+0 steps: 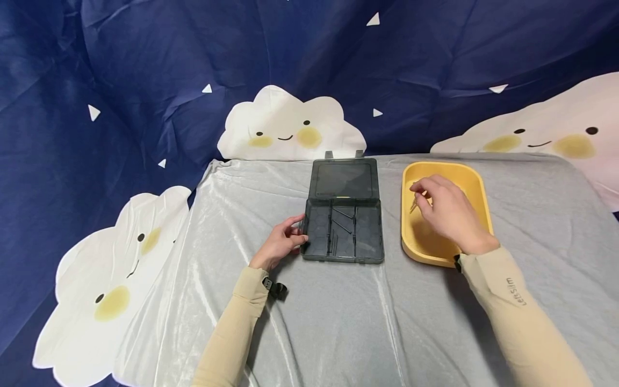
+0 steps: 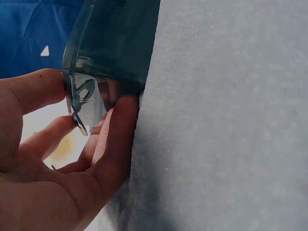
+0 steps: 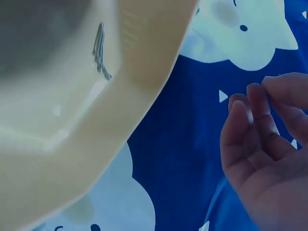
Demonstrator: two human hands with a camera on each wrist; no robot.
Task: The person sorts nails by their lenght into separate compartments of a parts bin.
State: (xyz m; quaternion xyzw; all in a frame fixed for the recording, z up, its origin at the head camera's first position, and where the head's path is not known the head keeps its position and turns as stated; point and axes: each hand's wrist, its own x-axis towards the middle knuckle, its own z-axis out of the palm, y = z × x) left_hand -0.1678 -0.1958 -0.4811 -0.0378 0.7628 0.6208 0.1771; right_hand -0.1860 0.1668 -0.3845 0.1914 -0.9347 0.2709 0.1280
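Observation:
My left hand (image 1: pixel 280 243) grips the left edge of a dark see-through compartment box (image 1: pixel 316 244), thumb and fingers against its side. The lid (image 1: pixel 344 180) of the box stands open toward the back. Several thin dark screw-like pieces (image 1: pixel 342 226) lie in its middle compartment. My right hand (image 1: pixel 447 209) hovers over a yellow tray (image 1: pixel 408 247), fingers loosely bent. In the right wrist view, nothing shows between its fingers. Several thin metal screw-like pieces (image 3: pixel 99 50) lie bunched inside the tray; their exact kind is hard to tell. In the head view they appear just below my right fingertips.
Grey cloth (image 1: pixel 338 322) covers the table, with soft folds. Behind it hangs a dark blue curtain (image 1: pixel 159 54) with white clouds and small triangles. The box and the tray stand side by side, a narrow strip of cloth between them.

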